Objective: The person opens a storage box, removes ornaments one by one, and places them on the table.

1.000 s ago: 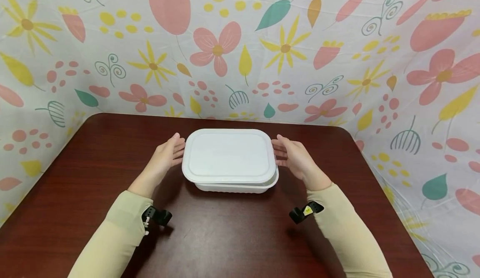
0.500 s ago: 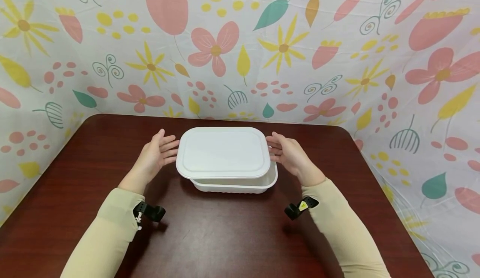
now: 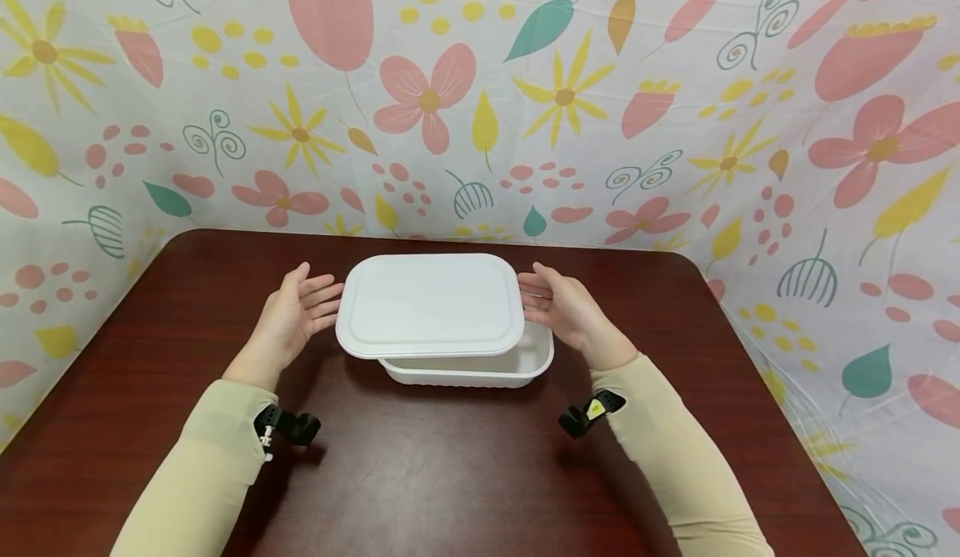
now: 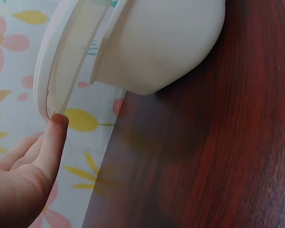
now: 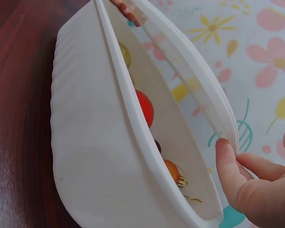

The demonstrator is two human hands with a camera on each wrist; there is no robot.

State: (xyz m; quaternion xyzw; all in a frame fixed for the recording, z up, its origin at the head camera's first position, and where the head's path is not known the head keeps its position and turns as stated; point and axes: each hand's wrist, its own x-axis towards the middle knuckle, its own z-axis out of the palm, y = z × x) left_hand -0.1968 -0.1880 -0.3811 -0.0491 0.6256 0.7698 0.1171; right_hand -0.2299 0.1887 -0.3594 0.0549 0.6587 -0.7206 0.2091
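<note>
A white rectangular lid [image 3: 431, 303] is raised off a white box [image 3: 465, 375] and shifted to the left, so the box's right front shows. My left hand [image 3: 288, 315] supports the lid's left end with straight fingertips, thumb apart; the left wrist view has a fingertip [image 4: 60, 119] under the rim. At the right end, the extended fingers of my right hand [image 3: 570, 311] touch the lid's edge. Inside the box, the right wrist view shows a red ball [image 5: 145, 109], an orange bauble [image 5: 172, 170] with a gold cap and a yellowish-green round thing [image 5: 126, 54].
The box stands on a dark red-brown wooden table [image 3: 442, 474]. Behind it and along both sides hangs a white cloth [image 3: 480, 123] with flowers and leaves. Each wrist carries a black camera mount [image 3: 592, 413].
Both hands and the lid have moved left, and the lid has risen off the box, opening a wider gap at its front and right. The box has stayed in place.
</note>
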